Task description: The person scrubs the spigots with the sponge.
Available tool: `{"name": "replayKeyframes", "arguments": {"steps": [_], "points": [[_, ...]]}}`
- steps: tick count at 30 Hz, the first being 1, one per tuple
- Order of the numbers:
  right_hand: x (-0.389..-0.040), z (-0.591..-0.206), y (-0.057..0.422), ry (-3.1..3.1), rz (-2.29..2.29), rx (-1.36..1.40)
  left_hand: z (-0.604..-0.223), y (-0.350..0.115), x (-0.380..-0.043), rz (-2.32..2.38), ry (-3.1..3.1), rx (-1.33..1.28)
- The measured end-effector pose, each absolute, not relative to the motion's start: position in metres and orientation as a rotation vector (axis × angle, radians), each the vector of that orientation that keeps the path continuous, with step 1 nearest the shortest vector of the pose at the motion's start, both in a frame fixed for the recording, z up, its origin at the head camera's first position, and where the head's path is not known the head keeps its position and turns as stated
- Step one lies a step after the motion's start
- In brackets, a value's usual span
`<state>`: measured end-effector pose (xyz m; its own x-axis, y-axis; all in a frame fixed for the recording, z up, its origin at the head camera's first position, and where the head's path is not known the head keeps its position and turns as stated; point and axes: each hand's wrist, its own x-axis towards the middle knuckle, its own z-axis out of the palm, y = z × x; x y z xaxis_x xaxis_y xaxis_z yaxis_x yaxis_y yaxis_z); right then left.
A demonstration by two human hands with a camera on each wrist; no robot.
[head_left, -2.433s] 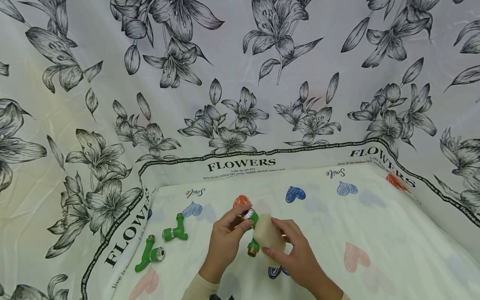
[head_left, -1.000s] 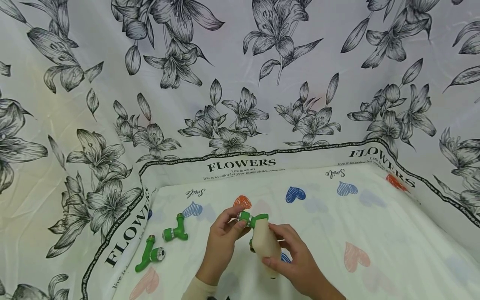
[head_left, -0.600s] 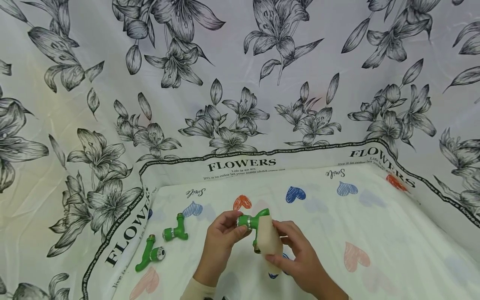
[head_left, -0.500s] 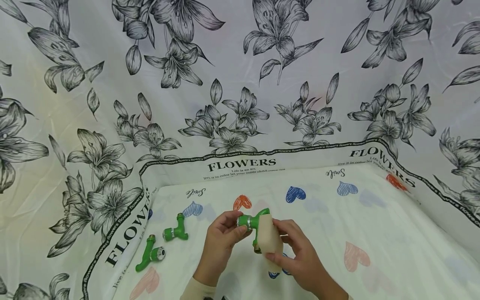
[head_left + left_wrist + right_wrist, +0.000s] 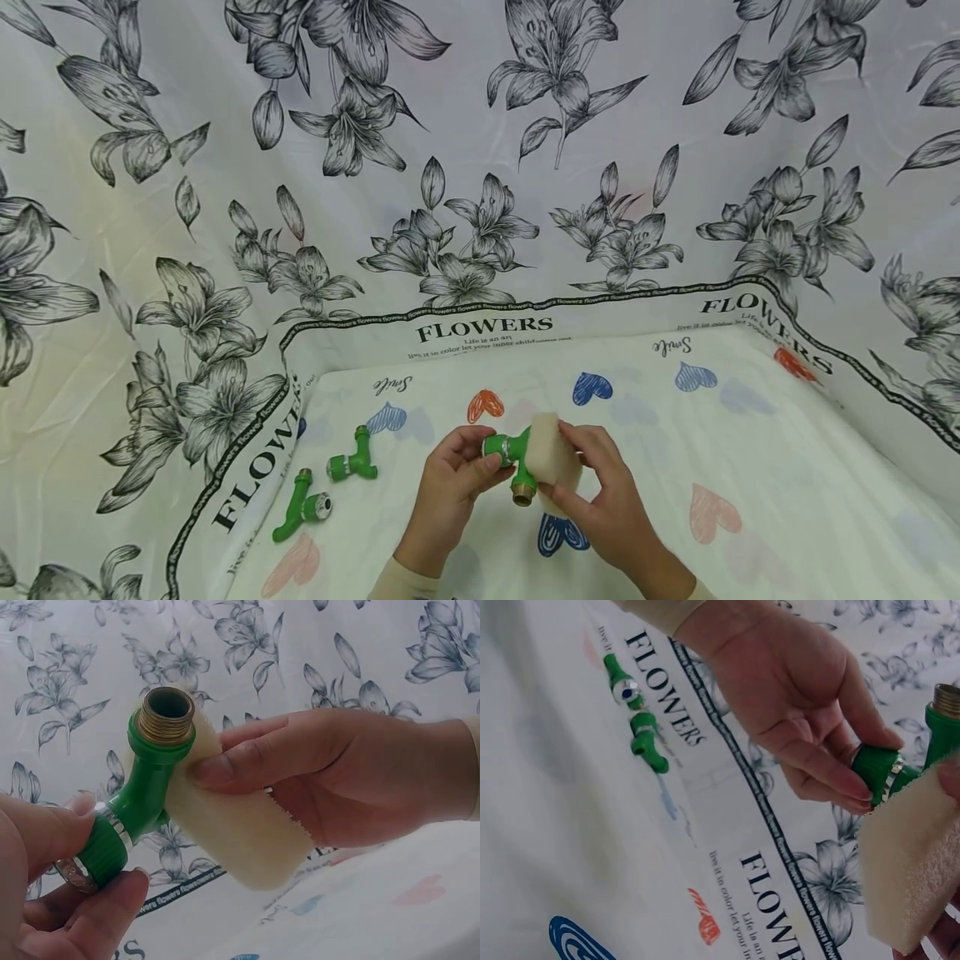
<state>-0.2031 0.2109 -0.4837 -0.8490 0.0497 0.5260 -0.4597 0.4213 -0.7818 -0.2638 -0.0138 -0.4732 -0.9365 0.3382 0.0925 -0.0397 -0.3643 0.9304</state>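
Note:
My left hand [image 5: 457,475] pinches a green faucet [image 5: 520,454] by its ribbed round knob, thumb and fingers on either side. Its threaded brass inlet [image 5: 166,716] points up in the left wrist view, and a silver ring circles the body beside the knob. A cream sponge [image 5: 553,454] is gripped in my right hand [image 5: 611,500], thumb on one face and fingers behind. In the head view the sponge lies against the faucet's right side and hides its spout. The right wrist view shows the sponge [image 5: 907,862] close in front of the faucet body.
Two more green faucets lie on the white heart-print cloth [image 5: 637,517] to the left: one faucet [image 5: 355,457] farther back, another faucet [image 5: 302,507] nearer. A flower-print curtain [image 5: 465,167] rises behind and along both sides.
The held faucet has been turned so its brass inlet now faces toward me, low in front of the sponge. The sponge has shifted slightly up and right. The two lying faucets stay put.

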Motion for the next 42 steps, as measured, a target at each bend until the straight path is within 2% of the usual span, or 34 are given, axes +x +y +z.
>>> {"name": "replayKeyframes", "arguments": {"steps": [7,18,38,42], "points": [[-0.212,-0.487,0.217,-2.217,1.381,0.200,-0.471,-0.012,-0.262,2.351,1.646,0.396],[-0.212,-0.490,0.214,-2.219,1.511,0.219,-0.474,-0.013,-0.262,2.372,1.657,0.408],[-0.200,-0.488,0.200,-2.226,1.706,0.428,-0.481,-0.019,-0.268,2.455,1.618,0.446],[-0.197,-0.486,0.198,-2.204,1.716,0.549,-0.482,-0.021,-0.269,2.452,1.648,0.441]]}}
